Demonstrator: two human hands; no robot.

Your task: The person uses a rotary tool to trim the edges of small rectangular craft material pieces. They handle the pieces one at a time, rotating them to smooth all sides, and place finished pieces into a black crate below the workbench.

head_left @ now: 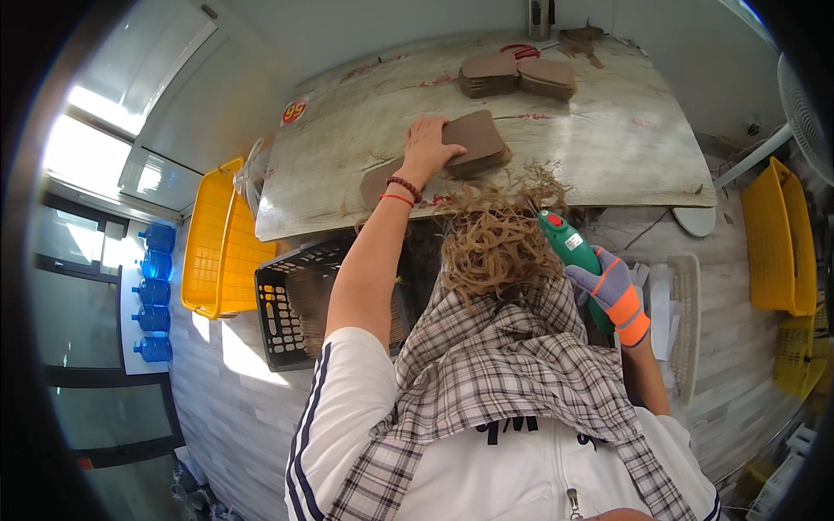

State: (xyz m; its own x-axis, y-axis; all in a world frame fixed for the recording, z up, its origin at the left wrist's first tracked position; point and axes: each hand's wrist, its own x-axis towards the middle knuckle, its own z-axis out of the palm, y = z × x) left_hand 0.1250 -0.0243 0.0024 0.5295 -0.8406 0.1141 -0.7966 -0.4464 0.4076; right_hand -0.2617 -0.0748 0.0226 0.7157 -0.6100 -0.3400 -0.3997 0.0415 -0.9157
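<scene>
In the head view, the left hand [427, 148] rests with fingers spread on the brown sheet stack [474, 139] on the tabletop [347, 113]; the gloved right hand [613, 291] has its fingers wrapped round a green power tool [566, 236]. Curly brown trimmings [499, 247], heaped over the plaid cloth [495, 347], crowd the tool's tip and could snag it; a loose left hold could let the stack slide. A black crate [282, 317] stands under the tabletop's near edge; two more stacks [488, 76] lie farther back.
</scene>
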